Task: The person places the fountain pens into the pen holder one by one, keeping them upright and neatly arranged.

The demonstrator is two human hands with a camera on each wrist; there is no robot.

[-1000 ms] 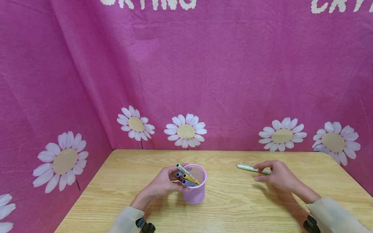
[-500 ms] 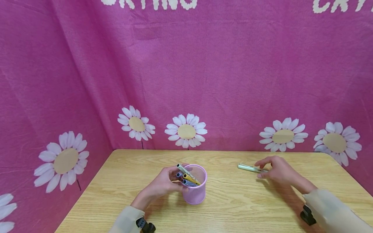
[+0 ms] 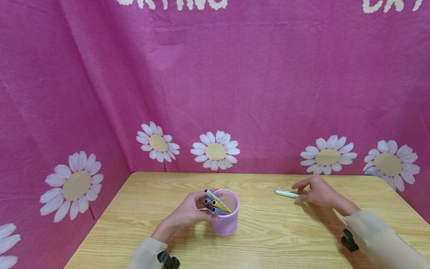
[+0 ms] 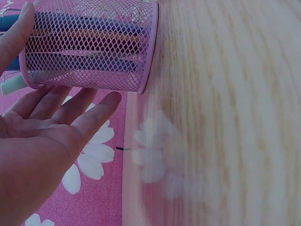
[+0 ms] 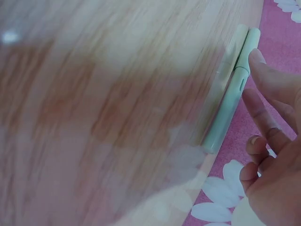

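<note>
A pink mesh pen holder [image 3: 226, 225] stands upright on the table with several pens leaning to its left side, among them a yellow pen [image 3: 221, 207] and a pale green one [image 3: 213, 196]. My left hand [image 3: 188, 211] holds the holder from the left, thumb near the rim in front and fingers on the far side. To the right, a light green capped pen [image 3: 285, 193] lies on the table. Over its right end is my right hand [image 3: 319, 192], thumb and forefinger spread close to the pen. In the right wrist view the thumb tip [image 5: 256, 56] appears to touch the pen.
The wooden table [image 3: 258, 243] runs back to a pink cloth [image 3: 268, 93] with printed daisies, which also covers the left side. A dark strap-like device sits at each wrist [image 3: 349, 240], below beige sleeves.
My right hand has shifted slightly left and away from me along the light green pen, covering more of its right end. The left hand and pen holder stay in place.
</note>
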